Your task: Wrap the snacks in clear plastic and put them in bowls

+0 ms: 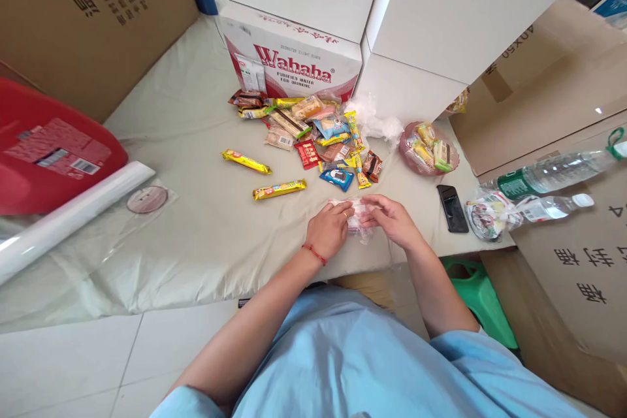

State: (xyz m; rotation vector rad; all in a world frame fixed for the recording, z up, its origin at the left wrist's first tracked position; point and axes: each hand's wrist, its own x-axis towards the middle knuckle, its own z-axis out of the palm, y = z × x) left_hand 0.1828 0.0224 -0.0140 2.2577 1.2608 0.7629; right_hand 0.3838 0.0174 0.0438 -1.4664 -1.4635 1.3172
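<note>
Both hands met over a small clear plastic bag [359, 217] near the table's front edge — the left hand [329, 230] pinched its left side, the right hand [394, 221] gripped the right. A pink-tinted bag [410, 158] further right already held wrapped snacks. The loose snack pile [323, 134] lay just beyond, before the Wahaha water carton [294, 59]. A black phone [452, 208] lay right of the hands — bare cloth [196, 228] stretched leftward.
</note>
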